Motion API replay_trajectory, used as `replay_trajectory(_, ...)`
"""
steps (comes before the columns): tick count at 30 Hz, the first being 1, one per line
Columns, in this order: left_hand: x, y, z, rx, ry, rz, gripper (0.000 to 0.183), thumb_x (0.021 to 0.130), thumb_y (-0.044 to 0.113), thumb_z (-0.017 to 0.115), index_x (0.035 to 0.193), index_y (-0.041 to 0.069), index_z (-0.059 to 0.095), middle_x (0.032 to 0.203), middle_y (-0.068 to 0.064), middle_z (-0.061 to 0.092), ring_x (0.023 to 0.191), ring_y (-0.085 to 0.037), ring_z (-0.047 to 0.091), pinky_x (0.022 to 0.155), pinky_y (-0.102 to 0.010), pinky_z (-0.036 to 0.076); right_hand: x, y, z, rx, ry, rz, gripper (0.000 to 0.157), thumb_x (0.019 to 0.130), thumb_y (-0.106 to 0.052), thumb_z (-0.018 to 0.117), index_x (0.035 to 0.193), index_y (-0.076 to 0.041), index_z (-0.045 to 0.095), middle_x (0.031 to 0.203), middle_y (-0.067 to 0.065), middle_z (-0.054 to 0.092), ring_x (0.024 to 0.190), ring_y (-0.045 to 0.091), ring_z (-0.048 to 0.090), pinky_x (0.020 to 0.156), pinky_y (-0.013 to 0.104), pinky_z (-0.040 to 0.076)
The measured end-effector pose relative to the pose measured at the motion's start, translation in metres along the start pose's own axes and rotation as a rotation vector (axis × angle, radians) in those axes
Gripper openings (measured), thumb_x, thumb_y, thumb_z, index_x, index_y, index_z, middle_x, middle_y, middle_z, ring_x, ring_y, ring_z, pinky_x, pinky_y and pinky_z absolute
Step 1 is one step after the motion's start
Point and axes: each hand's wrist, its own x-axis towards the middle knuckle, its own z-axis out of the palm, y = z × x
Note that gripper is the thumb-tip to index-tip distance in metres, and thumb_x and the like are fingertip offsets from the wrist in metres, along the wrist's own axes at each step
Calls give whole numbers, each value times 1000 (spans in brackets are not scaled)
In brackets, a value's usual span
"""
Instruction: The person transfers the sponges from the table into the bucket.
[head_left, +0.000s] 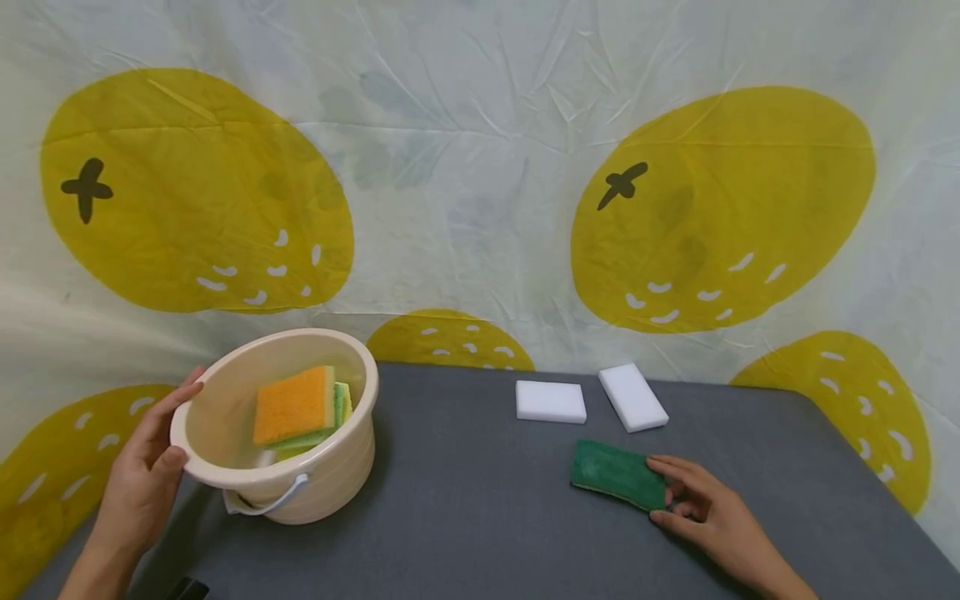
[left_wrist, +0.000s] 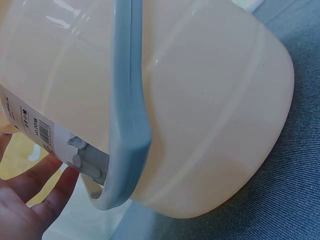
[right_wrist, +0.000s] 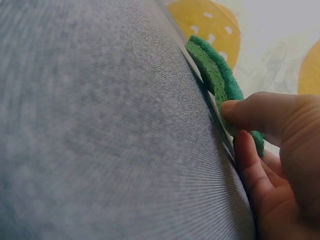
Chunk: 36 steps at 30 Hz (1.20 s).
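Note:
A cream bucket (head_left: 330,475) with a pale blue handle (left_wrist: 127,125) stands tilted at the left of the table. My left hand (head_left: 150,467) grips its rim, thumb outside in front and fingers at the far side. Inside the bucket lie an orange sponge (head_left: 292,407) and green and yellow ones beneath it, partly hidden. On the right, my right hand (head_left: 712,517) pinches the near end of a dark green sponge (head_left: 617,475) between thumb and fingers. In the right wrist view this sponge (right_wrist: 212,72) shows a lighter green layer and looks slightly bent, close to the tabletop.
Two white sponge blocks, one lying flat (head_left: 551,402) and one set at a slant (head_left: 633,398), are on the dark grey table (head_left: 465,500) behind the green sponge. A white curtain (head_left: 465,208) with yellow fruit prints hangs behind. Something black (head_left: 187,589) shows at the bottom left.

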Motion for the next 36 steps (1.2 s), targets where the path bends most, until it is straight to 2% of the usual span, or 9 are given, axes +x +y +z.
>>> replay_trajectory(7,0,1,1,-4,9,3,54,92,4,46,136,-10,19,147,-15,12,133,-22,12,97,-20,30,1,-3,-1,38,23,60,57,74,-26,72,126,-19,50,122,-3,44,79,11,53,61,24,48)
replay_trajectory(9,0,1,2,4,27,-1,54,91,5,47,136,-10,20,147,-15,13,133,-22,12,97,-20,30,0,-3,-1,50,30,69,57,74,-26,72,125,-19,50,121,-3,45,79,11,53,62,25,49)
replay_trajectory(13,0,0,1,4,20,4,55,91,5,47,136,-11,19,147,-15,12,133,-22,12,97,-21,30,-2,-6,0,78,30,85,56,73,-25,72,125,-17,51,121,0,45,79,12,53,62,25,49)
replay_trajectory(16,-1,-1,0,0,0,13,54,92,4,45,136,-10,18,147,-15,11,133,-22,11,97,-21,30,-3,-9,0,104,24,91,56,74,-25,72,125,-17,50,122,0,45,80,13,53,62,26,49)
replay_trajectory(27,-2,1,2,20,-5,15,53,92,5,45,136,-10,18,147,-15,11,133,-22,12,97,-20,31,-4,-13,3,205,-30,113,55,75,-23,70,126,-16,50,127,3,42,80,14,53,61,28,48)
replay_trajectory(32,-3,1,1,26,3,9,54,92,5,46,136,-10,19,147,-15,11,133,-22,12,97,-20,30,-4,-19,2,197,-10,92,54,76,-23,70,126,-16,50,126,2,43,81,14,53,61,28,48)
replay_trajectory(36,-2,0,0,24,4,10,55,92,6,47,136,-10,19,147,-15,12,133,-21,12,97,-20,30,1,-24,4,204,-34,20,54,77,-18,69,127,-14,49,127,4,43,83,14,53,62,28,49)
